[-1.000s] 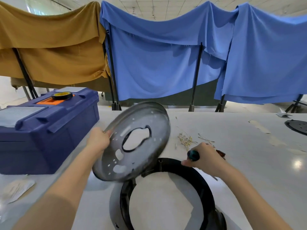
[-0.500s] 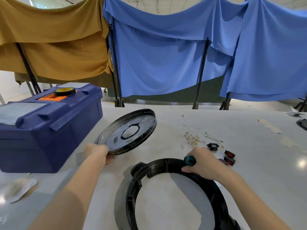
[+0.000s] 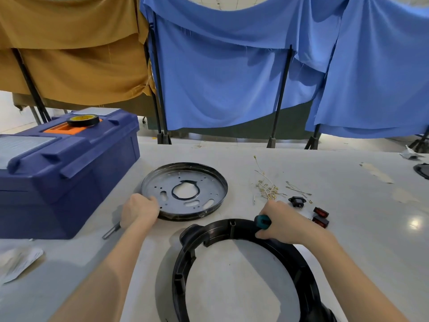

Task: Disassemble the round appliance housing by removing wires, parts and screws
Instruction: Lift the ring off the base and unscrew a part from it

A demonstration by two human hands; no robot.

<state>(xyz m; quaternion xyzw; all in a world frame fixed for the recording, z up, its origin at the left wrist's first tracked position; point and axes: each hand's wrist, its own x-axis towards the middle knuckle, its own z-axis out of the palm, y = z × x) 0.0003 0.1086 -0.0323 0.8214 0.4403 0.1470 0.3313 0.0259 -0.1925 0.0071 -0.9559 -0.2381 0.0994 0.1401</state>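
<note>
Both hands are closed: left hand (image 3: 139, 211) grips the metal plate (image 3: 167, 189) by its near rim, best released once flat; right hand (image 3: 282, 223) clasps the screwdriver (image 3: 263, 221), steadying the black ring (image 3: 182, 268).

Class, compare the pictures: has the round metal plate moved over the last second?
Yes. The metal plate came down from over the black ring and lies flat on the table, toward the blue toolbox.
</note>
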